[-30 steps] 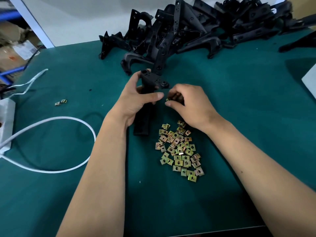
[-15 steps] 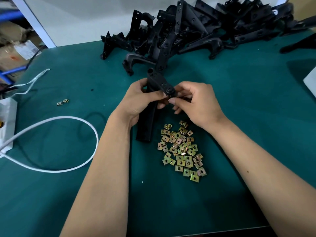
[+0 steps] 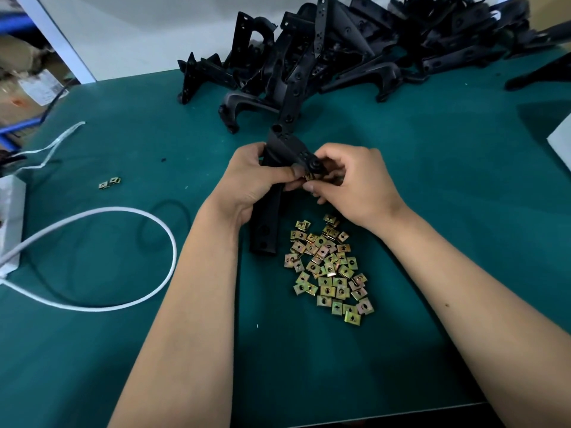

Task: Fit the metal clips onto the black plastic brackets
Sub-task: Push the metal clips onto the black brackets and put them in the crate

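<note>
My left hand (image 3: 251, 183) grips a black plastic bracket (image 3: 267, 223) around its middle; the bracket's long leg points down toward me and its short arm angles right. My right hand (image 3: 355, 183) pinches a small brass-coloured metal clip (image 3: 308, 176) against the tip of that short arm, just under a round hole. Most of the clip is hidden by fingers. A loose heap of metal clips (image 3: 330, 267) lies on the green mat just below my hands.
A large pile of black brackets (image 3: 355, 47) covers the back of the green table (image 3: 123, 350). Two stray clips (image 3: 109, 182) lie to the left. A white cable (image 3: 129, 257) loops from a white power strip (image 3: 10, 217) at the left edge. A white object (image 3: 562, 140) sits at the right edge.
The bracket's short arm has swung down and right toward my right hand. My right hand rose from the table with a clip and now holds it against the arm's tip.
</note>
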`<control>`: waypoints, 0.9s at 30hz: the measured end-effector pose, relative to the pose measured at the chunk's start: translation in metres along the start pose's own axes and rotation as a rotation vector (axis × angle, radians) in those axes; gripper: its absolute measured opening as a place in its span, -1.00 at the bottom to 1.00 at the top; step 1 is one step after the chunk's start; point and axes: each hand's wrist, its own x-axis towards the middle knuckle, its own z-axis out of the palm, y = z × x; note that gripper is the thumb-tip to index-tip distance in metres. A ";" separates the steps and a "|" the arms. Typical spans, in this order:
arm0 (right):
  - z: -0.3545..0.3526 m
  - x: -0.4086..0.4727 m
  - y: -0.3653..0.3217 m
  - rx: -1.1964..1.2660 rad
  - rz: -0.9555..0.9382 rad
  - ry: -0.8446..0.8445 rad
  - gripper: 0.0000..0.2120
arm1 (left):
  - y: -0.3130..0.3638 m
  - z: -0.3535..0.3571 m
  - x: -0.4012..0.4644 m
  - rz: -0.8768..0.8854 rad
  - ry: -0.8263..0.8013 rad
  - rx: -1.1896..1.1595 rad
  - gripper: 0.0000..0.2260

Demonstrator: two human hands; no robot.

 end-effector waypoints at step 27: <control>0.016 0.002 -0.011 -0.402 0.112 0.215 -0.68 | -0.006 0.022 0.003 0.065 0.253 0.386 -0.65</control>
